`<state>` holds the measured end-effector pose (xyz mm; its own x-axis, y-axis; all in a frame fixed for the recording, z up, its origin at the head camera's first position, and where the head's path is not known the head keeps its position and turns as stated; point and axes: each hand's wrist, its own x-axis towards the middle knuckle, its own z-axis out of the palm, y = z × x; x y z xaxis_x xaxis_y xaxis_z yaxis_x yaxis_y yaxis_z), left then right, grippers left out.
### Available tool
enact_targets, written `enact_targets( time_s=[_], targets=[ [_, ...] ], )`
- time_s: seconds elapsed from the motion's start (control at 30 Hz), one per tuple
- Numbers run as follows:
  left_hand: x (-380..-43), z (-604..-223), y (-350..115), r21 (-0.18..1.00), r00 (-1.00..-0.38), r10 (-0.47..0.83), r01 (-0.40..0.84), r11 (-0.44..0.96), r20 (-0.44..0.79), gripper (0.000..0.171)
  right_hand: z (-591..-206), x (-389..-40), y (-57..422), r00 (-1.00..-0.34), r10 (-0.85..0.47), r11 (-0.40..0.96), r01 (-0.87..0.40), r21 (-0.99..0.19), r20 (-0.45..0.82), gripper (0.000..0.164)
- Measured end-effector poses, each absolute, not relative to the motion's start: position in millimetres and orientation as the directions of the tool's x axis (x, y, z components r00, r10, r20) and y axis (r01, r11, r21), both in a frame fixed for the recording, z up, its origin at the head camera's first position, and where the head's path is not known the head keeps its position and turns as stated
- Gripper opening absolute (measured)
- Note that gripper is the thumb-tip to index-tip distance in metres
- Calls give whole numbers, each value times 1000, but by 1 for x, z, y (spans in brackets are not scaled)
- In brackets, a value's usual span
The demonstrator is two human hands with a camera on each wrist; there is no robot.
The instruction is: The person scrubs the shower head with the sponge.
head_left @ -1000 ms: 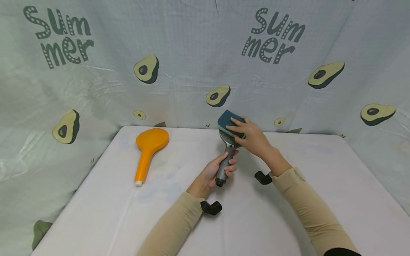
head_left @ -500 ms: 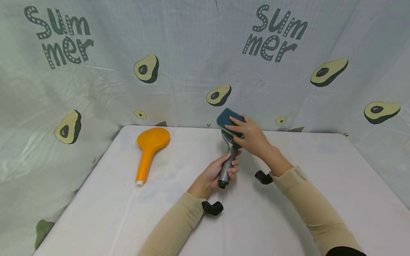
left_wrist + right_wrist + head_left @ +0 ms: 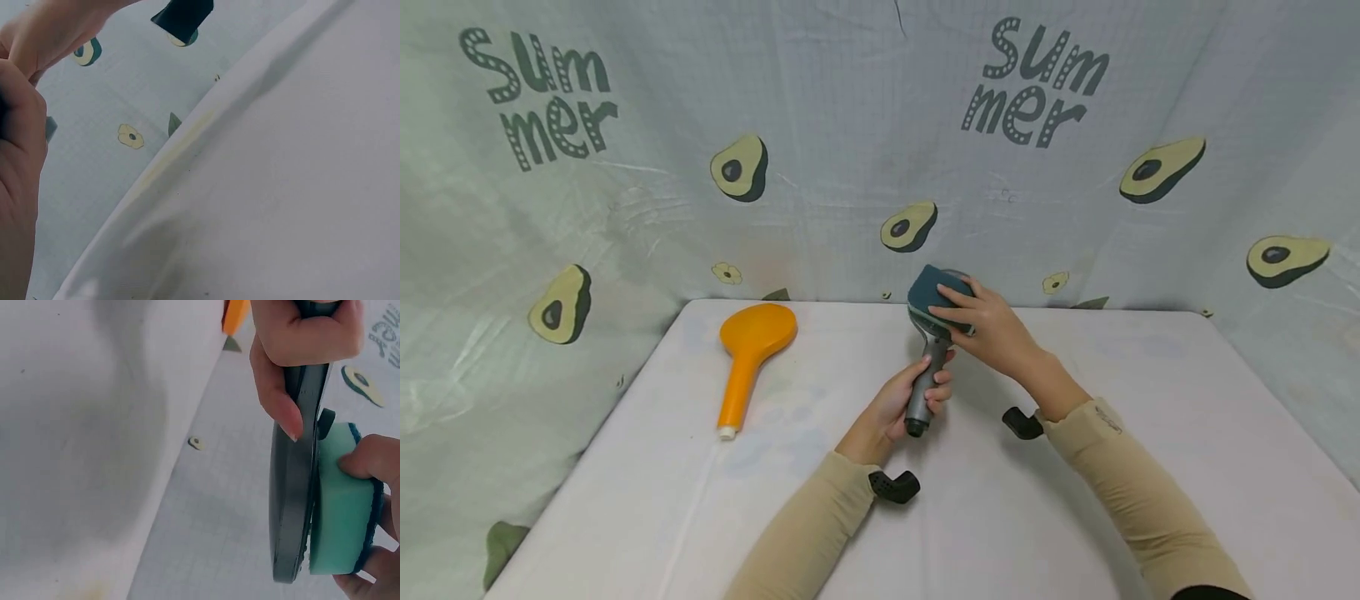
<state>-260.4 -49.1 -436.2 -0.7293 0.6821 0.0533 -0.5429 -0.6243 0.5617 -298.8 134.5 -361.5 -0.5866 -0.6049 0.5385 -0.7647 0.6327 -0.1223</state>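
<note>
My left hand (image 3: 901, 398) grips the handle of a grey shower head (image 3: 922, 392), fingers wrapped round it and the dark end pointing toward me. The head is tilted up above the table. In my right hand (image 3: 996, 325) is a sponge (image 3: 931, 288), dark blue-green on one side and light green on the other. The right wrist view has the sponge's light green side (image 3: 340, 512) against the shower head's round face, seen edge-on, with right thumb and fingers on the sponge. Much of the face is hidden behind sponge and fingers in the head view.
An orange paddle-shaped thing (image 3: 751, 350) with a white tip lies on the white table (image 3: 820, 542) to the left. A pale curtain (image 3: 820, 100) printed with avocados hangs behind the table's far edge. Black wrist devices (image 3: 895, 487) stick out from both sleeves.
The sponge and right hand have slid slightly down the shower head's face, so part of its upper rim now shows above the sponge. The left hand keeps its grip, barely shifted.
</note>
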Motion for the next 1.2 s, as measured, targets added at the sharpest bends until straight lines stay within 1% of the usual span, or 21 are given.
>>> enact_targets(
  time_s=[0.03,0.1,0.23,0.3,0.37,0.5,0.57,0.63,0.73,0.83,0.93,1.0,1.07,1.2],
  targets=[
    [-260,-437,-50,555,-731,680,-546,-628,50,45,-363,-298,136,-593,-592,637,-759,-134,546,41],
    [-260,-437,-51,545,-737,675,-551,-632,38,44,-366,-296,136,-582,-594,617,-773,-151,555,40],
    [-262,-437,-54,533,-764,645,-536,-655,23,33,-370,-293,132,-521,-654,530,-833,-159,549,40],
    [-263,-437,-54,528,-777,629,-523,-669,27,31,-370,-294,131,-514,-662,511,-842,-173,546,40],
    [-264,-436,-54,523,-783,621,-515,-679,36,35,-370,-296,132,-539,-645,526,-827,-197,542,40],
    [-264,-437,-52,496,-779,626,-525,-692,49,51,-371,-301,141,-647,-559,600,-747,-287,519,40],
    [-264,-438,-51,493,-776,629,-529,-690,48,54,-371,-303,146,-690,-525,628,-709,-321,499,40],
    [-263,-438,-50,496,-778,627,-528,-690,44,53,-371,-304,150,-712,-503,653,-685,-323,490,40],
    [-263,-438,-49,487,-788,614,-522,-700,38,47,-369,-304,155,-727,-460,688,-655,-313,510,40],
    [-263,-437,-50,446,-813,581,-509,-736,31,41,-366,-305,160,-749,-404,714,-617,-331,526,40],
    [-264,-438,-53,402,-838,545,-489,-774,31,39,-364,-304,163,-770,-371,725,-589,-357,519,40],
    [-265,-439,-54,397,-854,520,-467,-790,30,39,-364,-304,165,-778,-366,726,-582,-366,510,40],
    [-265,-440,-53,423,-873,487,-433,-796,22,39,-365,-303,166,-781,-369,723,-582,-372,504,40],
    [-268,-444,-50,543,-924,383,-324,-775,-4,45,-368,-302,167,-793,-365,720,-573,-392,488,40]
  ],
)
